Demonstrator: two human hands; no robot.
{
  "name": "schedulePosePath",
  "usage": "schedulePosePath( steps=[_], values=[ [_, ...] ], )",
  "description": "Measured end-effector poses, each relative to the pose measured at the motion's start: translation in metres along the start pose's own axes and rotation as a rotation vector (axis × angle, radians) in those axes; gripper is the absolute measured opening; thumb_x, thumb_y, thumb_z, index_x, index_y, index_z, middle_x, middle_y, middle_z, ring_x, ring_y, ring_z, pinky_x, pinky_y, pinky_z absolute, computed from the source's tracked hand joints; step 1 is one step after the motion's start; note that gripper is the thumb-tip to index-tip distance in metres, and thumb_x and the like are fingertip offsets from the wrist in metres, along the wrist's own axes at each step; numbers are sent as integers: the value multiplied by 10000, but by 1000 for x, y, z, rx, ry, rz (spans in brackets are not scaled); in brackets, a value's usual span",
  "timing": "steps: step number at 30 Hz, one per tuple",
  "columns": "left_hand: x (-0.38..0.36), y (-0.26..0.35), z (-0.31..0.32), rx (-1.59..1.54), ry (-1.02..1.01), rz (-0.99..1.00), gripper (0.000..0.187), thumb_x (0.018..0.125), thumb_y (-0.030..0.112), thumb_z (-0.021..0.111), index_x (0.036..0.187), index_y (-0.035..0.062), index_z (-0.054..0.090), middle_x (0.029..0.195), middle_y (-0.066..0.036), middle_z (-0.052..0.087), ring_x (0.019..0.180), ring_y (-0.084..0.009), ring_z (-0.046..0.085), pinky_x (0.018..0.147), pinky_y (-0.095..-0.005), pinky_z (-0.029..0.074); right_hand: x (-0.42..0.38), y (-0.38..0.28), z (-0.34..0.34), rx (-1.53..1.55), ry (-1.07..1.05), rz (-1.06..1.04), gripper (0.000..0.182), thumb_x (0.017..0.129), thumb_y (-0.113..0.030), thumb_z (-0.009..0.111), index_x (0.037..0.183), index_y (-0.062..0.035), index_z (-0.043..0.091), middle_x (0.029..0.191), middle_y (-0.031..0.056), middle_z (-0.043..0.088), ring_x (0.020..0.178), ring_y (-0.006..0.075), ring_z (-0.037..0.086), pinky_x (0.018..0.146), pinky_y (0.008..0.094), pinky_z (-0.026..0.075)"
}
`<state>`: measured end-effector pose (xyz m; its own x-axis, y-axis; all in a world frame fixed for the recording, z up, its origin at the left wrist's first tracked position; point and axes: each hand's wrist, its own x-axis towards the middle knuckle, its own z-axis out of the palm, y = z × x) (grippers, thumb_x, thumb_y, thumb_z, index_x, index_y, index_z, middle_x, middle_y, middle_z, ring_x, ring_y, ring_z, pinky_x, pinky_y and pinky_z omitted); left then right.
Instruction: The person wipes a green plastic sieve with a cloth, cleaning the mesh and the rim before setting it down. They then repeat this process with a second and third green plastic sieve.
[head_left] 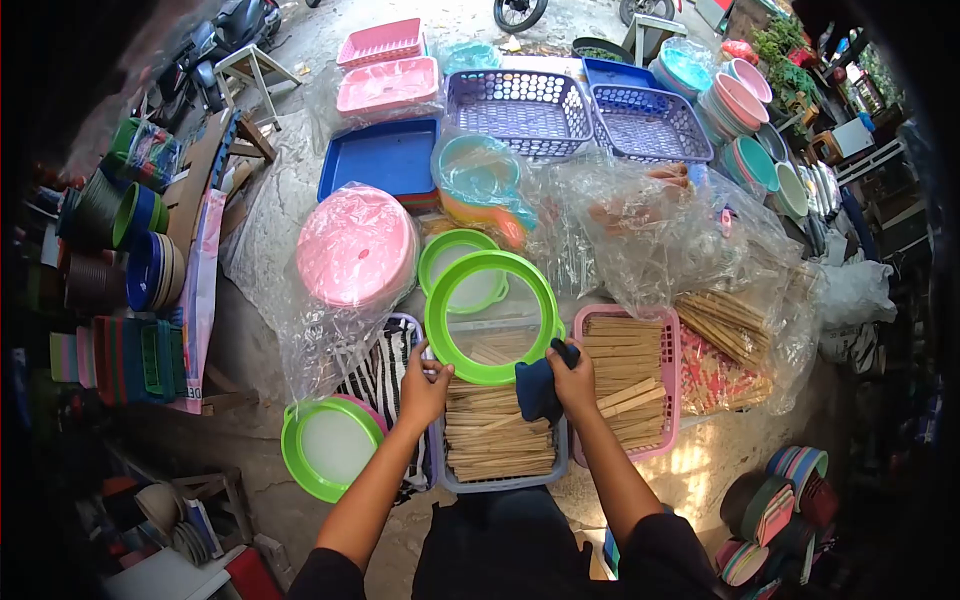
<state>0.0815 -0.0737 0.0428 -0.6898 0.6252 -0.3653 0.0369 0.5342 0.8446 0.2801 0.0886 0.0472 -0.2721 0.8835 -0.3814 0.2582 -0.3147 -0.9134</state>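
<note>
My left hand [424, 385] gripped the green sieve [491, 316] by its rim, over the grey basket [500, 482] (full of wooden sticks); my right hand [574, 380] clenched a blue cloth [536, 390] against it.

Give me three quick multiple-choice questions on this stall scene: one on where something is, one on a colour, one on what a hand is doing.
1. Where does the pink basket stand?
A. Right of the grey basket
B. On the blue tray
C. Under the stool

2. What colour is the rim of the sieve being held?
A. Pink
B. Green
C. Purple

3. What does the right hand hold?
A. Nothing
B. A wooden stick
C. A dark blue cloth

Answers: 1 A, the baskets sit side by side; 2 B, the rim is bright green; 3 C, fingers grip the cloth while the left hand holds the rim.
</note>
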Motion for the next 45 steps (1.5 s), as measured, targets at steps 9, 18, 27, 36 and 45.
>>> schedulePosePath(
  steps=[9, 18, 27, 36, 45],
  values=[
    [138, -32, 26, 238, 21, -102, 640, 856, 121, 716, 1415, 19, 422, 876, -85, 673, 791, -166, 646, 755, -313, 520, 147, 41, 56, -541, -140, -45, 387, 857, -252, 694, 1181, -67, 587, 1065, 234, 683, 1043, 410, 645, 874, 461, 501],
    [185, -53, 38, 443, 49, -173, 666, 854, 175, 690, 1438, 22, 409, 921, -130, 703, 906, -294, 686, 848, -404, 514, 208, 47, 88, -849, -300, 218, 380, 853, -322, 695, 1125, -62, 644, 1080, 197, 692, 1043, 384, 652, 879, 466, 509],
    [199, -59, 46, 582, 63, -290, 627, 893, 183, 632, 1461, 68, 390, 1075, -167, 694, 1026, -359, 656, 874, -458, 505, 223, 55, 101, -898, -366, 287, 349, 840, -352, 706, 1067, -87, 707, 1041, 196, 707, 1011, 366, 668, 865, 458, 514],
    [204, -67, 56, 688, 122, -301, 636, 897, 183, 635, 1478, 120, 384, 1060, -97, 704, 1051, -297, 645, 923, -489, 371, 232, 63, 104, -978, -426, 364, 404, 837, -372, 703, 1155, -123, 694, 1149, 170, 690, 1093, 356, 648, 917, 464, 507],
    [205, -73, 54, 693, 121, -275, 680, 900, 187, 633, 1515, 140, 346, 1050, -87, 702, 1043, -294, 642, 934, -487, 350, 233, 61, 105, -942, -414, 398, 426, 852, -389, 682, 1170, -105, 688, 1165, 188, 682, 1128, 363, 632, 935, 471, 502]
  ],
)
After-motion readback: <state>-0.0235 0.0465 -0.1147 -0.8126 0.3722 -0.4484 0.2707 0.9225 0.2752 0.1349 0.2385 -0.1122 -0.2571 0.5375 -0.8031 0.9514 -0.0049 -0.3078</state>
